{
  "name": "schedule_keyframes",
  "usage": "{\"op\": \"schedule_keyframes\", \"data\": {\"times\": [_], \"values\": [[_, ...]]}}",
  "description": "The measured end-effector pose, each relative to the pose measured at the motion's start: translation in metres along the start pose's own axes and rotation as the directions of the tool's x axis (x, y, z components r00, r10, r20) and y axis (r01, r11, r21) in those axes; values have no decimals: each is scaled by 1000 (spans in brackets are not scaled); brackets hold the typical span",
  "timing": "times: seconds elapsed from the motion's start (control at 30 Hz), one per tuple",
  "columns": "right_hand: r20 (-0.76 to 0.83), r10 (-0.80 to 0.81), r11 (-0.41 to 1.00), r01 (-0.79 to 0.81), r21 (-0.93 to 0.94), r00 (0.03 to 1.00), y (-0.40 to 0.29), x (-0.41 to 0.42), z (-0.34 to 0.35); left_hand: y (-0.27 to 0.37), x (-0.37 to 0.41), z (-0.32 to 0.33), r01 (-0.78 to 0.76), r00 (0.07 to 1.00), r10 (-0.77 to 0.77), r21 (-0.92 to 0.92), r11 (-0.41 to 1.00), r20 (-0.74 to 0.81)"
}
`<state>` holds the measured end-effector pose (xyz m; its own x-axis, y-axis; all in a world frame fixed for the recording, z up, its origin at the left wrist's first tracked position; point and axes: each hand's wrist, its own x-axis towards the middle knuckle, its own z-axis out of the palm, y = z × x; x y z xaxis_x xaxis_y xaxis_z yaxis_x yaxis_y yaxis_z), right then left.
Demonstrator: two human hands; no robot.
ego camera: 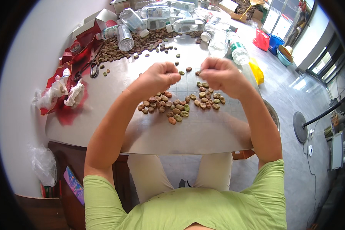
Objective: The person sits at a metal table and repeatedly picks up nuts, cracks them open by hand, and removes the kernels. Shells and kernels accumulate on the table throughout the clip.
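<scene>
Over the middle of the metal tabletop [103, 126], my left hand [164, 75] is raised with its fingers curled and thumb against them. My right hand [218, 75] faces it, fingers bent in and slightly blurred. Whether either hand pinches a bean is hidden. A few dried broad beans [189, 69] lie between the two hands. Nearer to me, brown and green beans [176, 110] are spread in a loose group, with another cluster [209, 100] below my right hand. A large heap of the same beans [115, 49] covers the far left of the table.
Empty plastic bottles [188, 25] lie across the far side, some on the bean heap. Two more bottles [238, 49] lie beyond my right hand. Red wrapping [72, 106], crumpled tissue [75, 94] and scissors [94, 70] are at the left. A fan base [300, 126] stands on the floor at right.
</scene>
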<state>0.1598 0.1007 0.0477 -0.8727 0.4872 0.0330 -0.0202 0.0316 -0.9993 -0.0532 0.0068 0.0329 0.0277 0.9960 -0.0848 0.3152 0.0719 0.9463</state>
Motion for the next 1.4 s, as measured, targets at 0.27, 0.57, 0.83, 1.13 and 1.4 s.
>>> {"op": "schedule_keyframes", "data": {"times": [0.27, 0.57, 0.83, 1.13, 1.4], "values": [[-80, 94, 990, -102, -99, 992, 2, -3, -12, -5, 3, -6, 119, 967, 100, -767, 631, 232], [-81, 110, 448, -122, -886, 991, 11, -4, 8, -2, -7, 31, -115, 988, 113, 16, 993, 107], [-96, 49, 359, -107, -927, 994, 22, -2, 14, 7, -9, 29, 46, 998, -41, -116, 992, 46], [-106, 143, 858, -176, -483, 984, 27, 8, 7, -6, -3, 20, 92, 993, -41, -526, 846, 109], [31, 129, 924, -132, 358, 991, 10, 1, 9, -10, 0, 11, 116, 991, -40, -666, 737, 128]]}}
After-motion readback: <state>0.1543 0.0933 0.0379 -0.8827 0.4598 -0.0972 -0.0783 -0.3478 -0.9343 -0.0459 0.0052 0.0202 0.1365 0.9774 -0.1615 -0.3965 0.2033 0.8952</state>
